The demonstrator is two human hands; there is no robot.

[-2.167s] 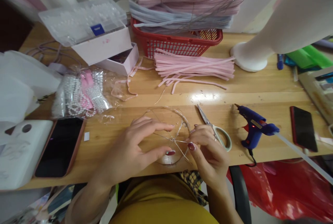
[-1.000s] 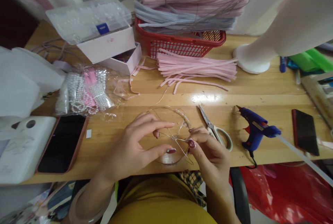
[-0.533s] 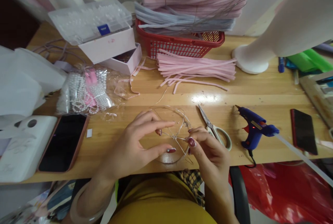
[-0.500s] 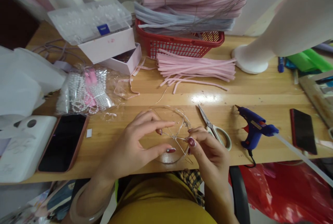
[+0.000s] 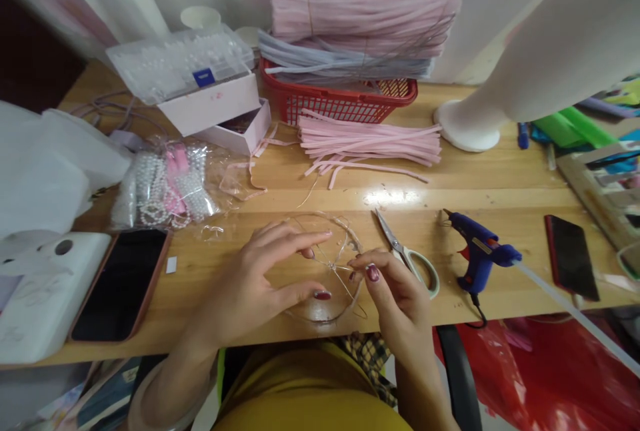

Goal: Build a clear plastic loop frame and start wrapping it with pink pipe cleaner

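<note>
A thin, clear-looking wire ring [image 5: 345, 313] lies at the table's near edge, with wires running in like spokes to a small twisted knot [image 5: 332, 266] at its middle. My left hand [image 5: 265, 277] reaches over the ring's left side, thumb and fingers apart on either side of the knot. On the right, my right hand [image 5: 397, 291] is closed in a pinch beside the knot, gripping a wire [image 5: 344, 268] that runs out from it. The pinched end is hidden by the fingertips. Just right of that hand lie scissors [image 5: 396, 244], blades pointing away.
A blue glue gun [image 5: 480, 251] and a phone [image 5: 571, 256] lie to the right. Pink fuzzy stems [image 5: 367, 141] lie before a red basket [image 5: 340, 107]. A bag of pearl beads [image 5: 165, 184], another phone [image 5: 123, 284] and boxes [image 5: 210, 107] are at left. A white stand [image 5: 467, 127] rises back right.
The view has tilted and shifted slightly, so things sit a little lower in it. The right fingertips have moved slightly closer in at the wire; the left hand keeps nearly the same pose.
</note>
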